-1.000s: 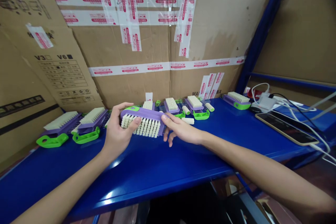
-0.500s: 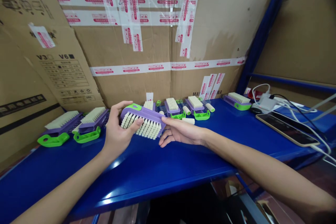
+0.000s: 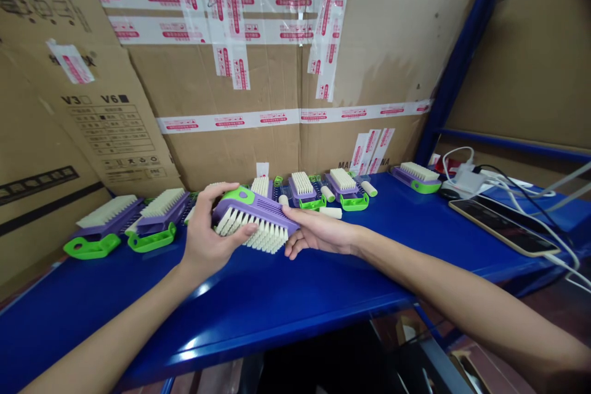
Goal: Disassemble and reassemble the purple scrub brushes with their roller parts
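Note:
Between my hands is a purple scrub brush [image 3: 258, 212] with a green end piece and cream bristles, held above the blue shelf. My left hand [image 3: 210, 231] wraps round the green end, its thumb against the bristle side. My right hand [image 3: 321, 231] grips the other end, with the thumb on top and the fingers beneath. Behind it stand similar brushes with bristles up, one [image 3: 302, 184] at the centre and another [image 3: 343, 181] to its right. A small cream roller [image 3: 331, 213] lies near my right hand.
More brushes with green handles [image 3: 95, 246] line the left side; one brush [image 3: 418, 177] sits at the far right. A phone [image 3: 503, 226] and white cables [image 3: 521, 197] lie on the right. Taped cardboard [image 3: 231, 86] walls the back of the blue shelf [image 3: 277, 308].
The brush has tilted between my hands, so more of its purple top shows and the bristles turn further down. Both hands keep hold of it.

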Motion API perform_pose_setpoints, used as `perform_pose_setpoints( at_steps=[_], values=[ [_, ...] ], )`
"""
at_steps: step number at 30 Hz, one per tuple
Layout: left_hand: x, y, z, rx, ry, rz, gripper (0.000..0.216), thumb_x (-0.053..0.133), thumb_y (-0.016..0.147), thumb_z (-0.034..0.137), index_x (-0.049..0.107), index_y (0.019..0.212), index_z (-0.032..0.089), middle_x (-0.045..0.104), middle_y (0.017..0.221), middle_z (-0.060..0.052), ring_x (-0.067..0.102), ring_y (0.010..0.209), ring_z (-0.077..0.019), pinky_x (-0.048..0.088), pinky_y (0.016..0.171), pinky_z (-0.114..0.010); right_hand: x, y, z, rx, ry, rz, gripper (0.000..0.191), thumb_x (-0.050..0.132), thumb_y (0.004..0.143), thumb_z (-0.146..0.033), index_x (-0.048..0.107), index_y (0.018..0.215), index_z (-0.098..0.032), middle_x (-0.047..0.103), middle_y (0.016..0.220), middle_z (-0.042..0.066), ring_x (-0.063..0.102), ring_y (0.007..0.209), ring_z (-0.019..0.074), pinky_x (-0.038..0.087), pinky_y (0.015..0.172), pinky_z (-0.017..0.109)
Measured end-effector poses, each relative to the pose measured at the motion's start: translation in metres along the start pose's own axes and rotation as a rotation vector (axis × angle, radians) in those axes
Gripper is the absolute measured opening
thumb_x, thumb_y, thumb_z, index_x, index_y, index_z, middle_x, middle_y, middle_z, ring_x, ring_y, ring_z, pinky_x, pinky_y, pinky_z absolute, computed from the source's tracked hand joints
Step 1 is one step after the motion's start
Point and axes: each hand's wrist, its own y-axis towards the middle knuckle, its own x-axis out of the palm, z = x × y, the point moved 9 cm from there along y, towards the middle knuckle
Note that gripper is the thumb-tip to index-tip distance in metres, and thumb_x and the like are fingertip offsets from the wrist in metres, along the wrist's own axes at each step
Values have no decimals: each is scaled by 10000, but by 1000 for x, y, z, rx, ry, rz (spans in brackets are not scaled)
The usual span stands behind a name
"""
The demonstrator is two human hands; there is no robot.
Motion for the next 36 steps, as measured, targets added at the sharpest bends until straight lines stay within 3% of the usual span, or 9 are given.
perform_pose_setpoints(
  at_steps=[10, 16, 21, 30, 36],
  values=[
    [1, -1, -9, -30, 67, -18, 540, 643, 1004, 623, 588, 1394, 254, 676, 1283, -104, 680, 1137, -297, 563, 991, -488, 1, -1, -3, 27, -63, 31, 602, 629, 1002, -737, 625, 1149, -153, 732, 843, 59, 740, 703, 161, 654, 683, 280],
    [0, -3, -11, -35, 39, 15, 571, 584, 1026, 669, 583, 1437, 273, 657, 1289, -113, 673, 1089, -310, 569, 945, -512, -2, -1, -6, 2, -93, 67, 640, 484, 1057, -760, 669, 1012, -149, 670, 753, 41, 659, 650, 123, 558, 595, 215],
    [2, -1, -4, -11, 28, 3, 523, 501, 1065, 657, 566, 1463, 323, 652, 1272, -118, 671, 1078, -319, 582, 911, -527, -3, -1, -5, 9, -90, 72, 671, 504, 1025, -799, 677, 999, -152, 652, 738, 33, 641, 653, 126, 532, 586, 221],
    [3, 0, -1, 18, 92, -7, 511, 414, 1115, 607, 527, 1487, 275, 624, 1306, -122, 648, 1131, -293, 564, 970, -486, -4, -1, -5, 8, -75, 66, 700, 412, 1061, -789, 675, 966, -147, 699, 860, 76, 622, 663, 115, 516, 587, 216],
    [4, -2, -5, 19, 83, -12, 577, 424, 1085, 680, 525, 1470, 263, 623, 1291, -126, 651, 1154, -307, 567, 1009, -510, -7, -1, -2, 20, -63, 80, 767, 403, 1033, -835, 703, 1042, -129, 703, 883, 90, 613, 665, 124, 500, 585, 233]
  ],
)
